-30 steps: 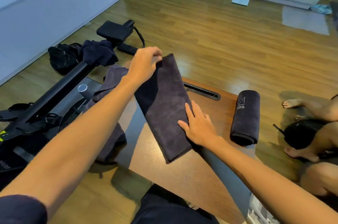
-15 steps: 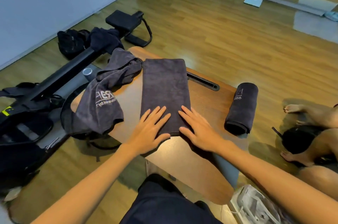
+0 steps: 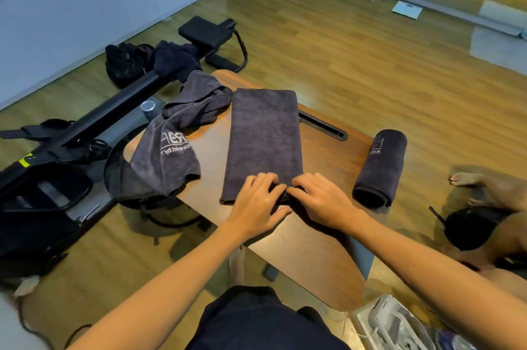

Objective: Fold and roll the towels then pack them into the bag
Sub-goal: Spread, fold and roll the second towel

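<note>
A dark grey towel (image 3: 265, 135), folded into a long strip, lies along the middle of the small wooden table (image 3: 308, 241). My left hand (image 3: 256, 201) and my right hand (image 3: 319, 198) sit side by side on its near end, fingers curled round the towel's edge, which is bunched up under them. A finished rolled towel (image 3: 380, 168) lies at the table's right edge. An unfolded grey towel with white lettering (image 3: 176, 144) hangs over the table's left edge. A black bag (image 3: 125, 64) sits on the floor at the far left.
A black rowing machine (image 3: 85, 132) stretches across the floor left of the table, with a dark cloth (image 3: 175, 60) draped on its rail. Another person's bare feet and legs (image 3: 484, 187) are on the floor at the right. A plastic-wrapped item (image 3: 399, 324) lies near my right knee.
My left hand came back from the towel's far end to its near end. Both hands went from flat palms to curled fingers bunching up the near edge.
</note>
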